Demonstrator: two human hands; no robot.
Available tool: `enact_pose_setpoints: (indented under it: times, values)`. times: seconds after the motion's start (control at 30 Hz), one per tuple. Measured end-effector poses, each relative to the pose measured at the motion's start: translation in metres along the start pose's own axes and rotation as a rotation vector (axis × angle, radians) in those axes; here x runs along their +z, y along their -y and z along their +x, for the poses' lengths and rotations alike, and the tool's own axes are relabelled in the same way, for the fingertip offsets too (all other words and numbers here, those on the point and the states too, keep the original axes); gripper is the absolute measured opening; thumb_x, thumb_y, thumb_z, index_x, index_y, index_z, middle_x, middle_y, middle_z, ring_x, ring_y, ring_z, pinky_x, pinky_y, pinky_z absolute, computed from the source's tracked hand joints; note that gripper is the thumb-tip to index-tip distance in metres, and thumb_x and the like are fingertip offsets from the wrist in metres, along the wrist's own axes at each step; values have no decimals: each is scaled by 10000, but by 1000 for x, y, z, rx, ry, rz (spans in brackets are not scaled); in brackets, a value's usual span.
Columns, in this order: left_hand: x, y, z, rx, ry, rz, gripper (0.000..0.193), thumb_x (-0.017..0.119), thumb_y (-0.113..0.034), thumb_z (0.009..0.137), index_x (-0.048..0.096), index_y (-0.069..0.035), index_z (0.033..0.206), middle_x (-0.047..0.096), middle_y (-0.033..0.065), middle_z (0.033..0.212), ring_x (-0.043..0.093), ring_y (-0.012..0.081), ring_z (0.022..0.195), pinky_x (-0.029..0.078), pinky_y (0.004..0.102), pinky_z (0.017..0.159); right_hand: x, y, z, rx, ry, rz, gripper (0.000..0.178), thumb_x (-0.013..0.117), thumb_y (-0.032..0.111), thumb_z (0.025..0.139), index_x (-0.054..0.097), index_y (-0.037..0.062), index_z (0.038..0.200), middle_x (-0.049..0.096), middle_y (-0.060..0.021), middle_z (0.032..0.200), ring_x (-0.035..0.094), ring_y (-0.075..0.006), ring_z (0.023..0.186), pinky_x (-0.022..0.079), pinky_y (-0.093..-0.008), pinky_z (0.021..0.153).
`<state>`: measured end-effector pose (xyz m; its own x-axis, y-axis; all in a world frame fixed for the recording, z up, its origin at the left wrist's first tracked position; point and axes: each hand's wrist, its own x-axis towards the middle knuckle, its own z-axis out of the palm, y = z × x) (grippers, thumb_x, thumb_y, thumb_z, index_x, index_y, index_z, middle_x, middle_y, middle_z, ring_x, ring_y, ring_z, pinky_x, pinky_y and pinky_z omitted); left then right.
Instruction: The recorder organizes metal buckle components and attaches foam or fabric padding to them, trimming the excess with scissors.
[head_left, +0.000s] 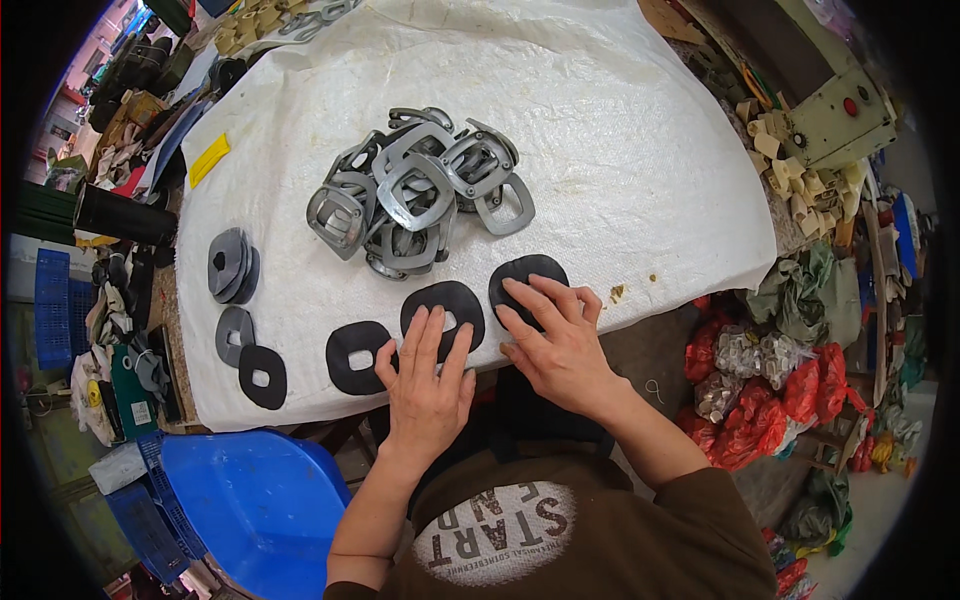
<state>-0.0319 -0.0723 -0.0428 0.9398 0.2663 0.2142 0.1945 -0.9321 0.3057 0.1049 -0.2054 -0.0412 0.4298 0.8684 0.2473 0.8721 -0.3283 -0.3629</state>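
Black flat rings (pixel 340 358) line the worktop's (pixel 640 180) near edge: a corner ring (pixel 262 400) at left, a second ring, a third ring (pixel 468 312) beneath the left hand (pixel 425 395), fingers splayed, an end ring (pixel 516 270) beneath the right hand (pixel 560 355), also splayed. They look light, pliable, best taken by the rim.

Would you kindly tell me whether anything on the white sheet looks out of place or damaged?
Yes, slightly: a few brownish specks show on the white sheet, just right of the right hand. They stand out against the pale surface; whether crumbs, stains or holes, I cannot tell.
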Motion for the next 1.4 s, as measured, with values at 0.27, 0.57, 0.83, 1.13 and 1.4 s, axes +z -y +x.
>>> enact_pose_setpoints:
  times: [0.27, 0.57, 0.83, 1.13, 1.4]
  values:
    - [-1, -4, 1, -11, -33, -12, 575, 665, -117, 690, 492, -39, 1233, 397, 176, 1342, 326, 298, 1291, 195, 471, 983, -4, -6, -2, -10, -117, 97, 403, 668, 89, 704, 549, 85, 1089, 511, -53, 1189, 467, -246, 1112, 262, -432, 907]
    - [-1, -7, 1, -21, 13, 5, 500, 634, -128, 726, 519, -28, 1203, 436, 174, 1323, 355, 294, 1289, 161, 504, 998, -5, -12, -4, -31, -116, 80, 382, 653, 57, 707, 547, 78, 1073, 537, -48, 1149, 503, -233, 1075, 279, -437, 904]
    - [-8, -6, 0, -19, -68, -113, 437, 545, -37, 765, 524, -17, 1201, 477, 180, 1285, 378, 312, 1277, 138, 503, 1023, -11, -3, 10, -100, -167, 159, 319, 653, 44, 690, 580, 89, 998, 556, -23, 1088, 516, -216, 1032, 289, -424, 881]
    - [-10, 0, 0, -75, -88, -332, 448, 479, 16, 783, 484, 22, 1230, 485, 193, 1280, 379, 323, 1277, 128, 475, 1050, -13, -5, 16, -148, -131, 122, 323, 658, 67, 682, 586, 104, 994, 571, -1, 1083, 501, -218, 1039, 277, -430, 891]
    - [-20, 5, -1, -159, -131, -550, 465, 442, 33, 778, 461, 43, 1243, 487, 193, 1279, 375, 323, 1281, 187, 438, 1053, 4, 9, 16, -243, -22, 72, 265, 654, 113, 664, 610, 136, 924, 581, 37, 1064, 485, -199, 1064, 197, -494, 958]
